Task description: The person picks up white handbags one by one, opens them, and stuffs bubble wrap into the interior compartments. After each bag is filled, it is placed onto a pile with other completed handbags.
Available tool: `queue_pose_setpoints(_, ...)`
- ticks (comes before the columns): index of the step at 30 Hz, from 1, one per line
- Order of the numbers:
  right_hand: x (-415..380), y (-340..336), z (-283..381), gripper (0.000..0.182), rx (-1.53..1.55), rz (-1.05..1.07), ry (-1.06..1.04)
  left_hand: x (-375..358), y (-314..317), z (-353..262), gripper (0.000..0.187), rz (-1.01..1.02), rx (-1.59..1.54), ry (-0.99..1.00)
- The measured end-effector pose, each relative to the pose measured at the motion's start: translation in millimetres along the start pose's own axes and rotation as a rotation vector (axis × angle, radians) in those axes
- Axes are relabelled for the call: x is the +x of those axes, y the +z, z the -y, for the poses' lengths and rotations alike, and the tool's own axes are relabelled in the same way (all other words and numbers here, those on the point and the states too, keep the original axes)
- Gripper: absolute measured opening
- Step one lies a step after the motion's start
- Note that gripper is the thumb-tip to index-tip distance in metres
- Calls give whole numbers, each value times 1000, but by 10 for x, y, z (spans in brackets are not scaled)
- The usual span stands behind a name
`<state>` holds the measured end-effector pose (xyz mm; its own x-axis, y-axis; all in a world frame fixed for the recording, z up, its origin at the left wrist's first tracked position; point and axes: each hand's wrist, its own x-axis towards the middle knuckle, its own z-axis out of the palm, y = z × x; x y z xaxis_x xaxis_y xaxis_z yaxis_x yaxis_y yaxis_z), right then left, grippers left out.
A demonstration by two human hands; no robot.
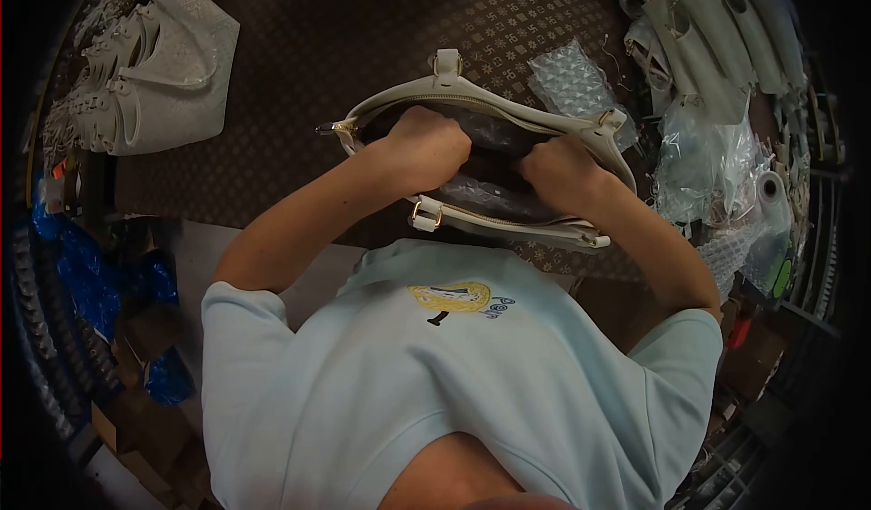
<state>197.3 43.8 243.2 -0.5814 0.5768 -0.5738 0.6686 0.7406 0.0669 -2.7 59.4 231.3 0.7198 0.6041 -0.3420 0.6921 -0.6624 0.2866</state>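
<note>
A cream handbag (545, 122) lies unzipped on the brown patterned table, its mouth facing up. Clear plastic film (494, 197) shows inside it. My left hand (426, 150) is in the left part of the opening, fingers curled, their tips hidden. On the right side of the opening is my right hand (564, 172), also curled, with fingertips down inside the bag. What either hand grips cannot be made out.
Stacked cream bags (186, 79) stand at the left of the patterned table (299, 38). Bubble wrap (573, 79) lies behind the handbag. More cream bag pieces (717, 38) and clear plastic packaging (703, 161) fill the right side.
</note>
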Motion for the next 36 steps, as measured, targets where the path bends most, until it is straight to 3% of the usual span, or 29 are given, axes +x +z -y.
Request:
queue_pose_setpoints(6,-20,-15,-14,11,7,-10,7,-48,-50,15,12,79,119,22)
queue_pose_setpoints(8,-95,20,-48,11,52,-34,23,-169,46,211,12,-202,-103,11)
queue_pose_setpoints(10,-156,97,-105,11,357,-550,30,-313,76,331,13,-294,-160,12)
queue_pose_setpoints(11,-150,101,-124,11,352,-551,31,-346,88,345,13,-379,-212,1)
queue_pose_setpoints(16,161,108,-142,14,558,-700,29,-536,51,463,19,-389,-245,-116)
queue_pose_setpoints(17,157,66,-165,14,556,-702,21,-582,-42,472,24,-362,-511,-137)
queue_pose_setpoints(19,23,-115,-199,15,1123,-783,79,-674,-55,526,35,-394,-940,-64)
queue_pose_setpoints(21,-519,-548,-19,13,1289,-886,-137,-746,-10,601,43,-467,-1143,36)
queue_pose_setpoints(22,-618,-601,77,13,1413,-736,-489,-736,42,625,43,-475,-1162,19)
queue_pose_setpoints(24,-626,-603,342,16,1376,-477,-795,-651,76,684,52,-513,-1084,-58)
queue_pose_setpoints(25,-506,-538,549,20,1239,-381,-743,-609,84,701,56,-509,-1107,-88)
queue_pose_setpoints(27,-43,49,817,22,696,-623,-210,-550,148,677,57,-585,-1085,-73)
queue_pose_setpoints(29,335,745,874,18,-115,-632,193,-569,130,662,59,-665,-1053,-60)
queue_pose_setpoints(30,386,907,890,18,-121,-640,188,-616,104,637,60,-573,-1035,-117)
queue_pose_setpoints(32,325,986,941,17,3,-373,41,-662,112,635,60,-489,-1014,-182)
queue_pose_setpoints(34,105,627,948,16,171,-32,-209,-640,198,661,57,-559,-929,-129)
queue_pose_setpoints(36,-360,-127,855,16,619,-35,-400,-678,99,628,54,-504,-954,-138)
